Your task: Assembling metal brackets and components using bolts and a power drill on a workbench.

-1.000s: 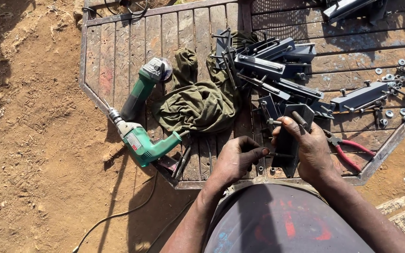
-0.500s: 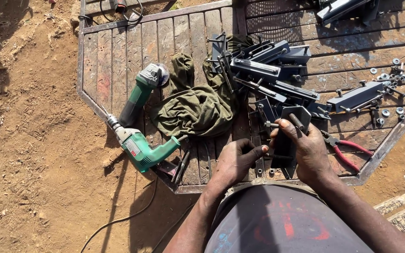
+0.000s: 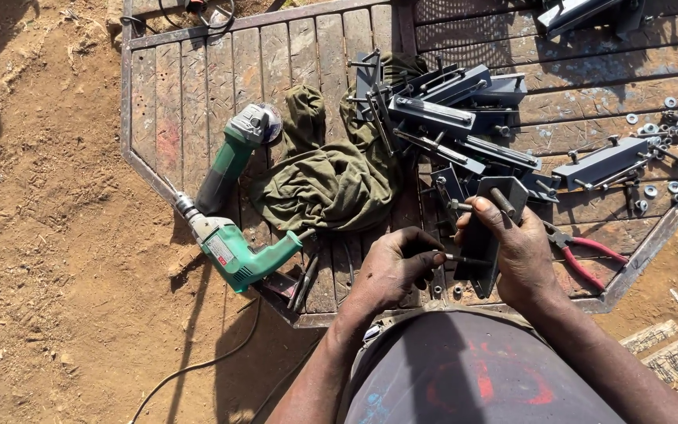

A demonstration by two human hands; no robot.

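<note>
My right hand (image 3: pixel 518 253) grips a dark grey metal bracket (image 3: pixel 486 235) with a bolt sticking out of its top, held upright over the wooden platform (image 3: pixel 198 94). My left hand (image 3: pixel 394 267) pinches a thin bolt (image 3: pixel 458 258) between thumb and fingers, its tip against the bracket's side. A pile of similar grey metal brackets (image 3: pixel 449 110) lies just beyond my hands.
A green electric drill (image 3: pixel 237 247) and a green angle grinder (image 3: pixel 233 153) lie at the platform's left edge, beside an olive cloth (image 3: pixel 331 177). Red-handled pliers (image 3: pixel 586 253) rest to the right. Loose nuts and washers (image 3: pixel 657 129) are scattered far right. Bare dirt surrounds the platform.
My left hand has lifted from the platform and brought a bolt up against the bracket. My right hand has raised the bracket slightly.
</note>
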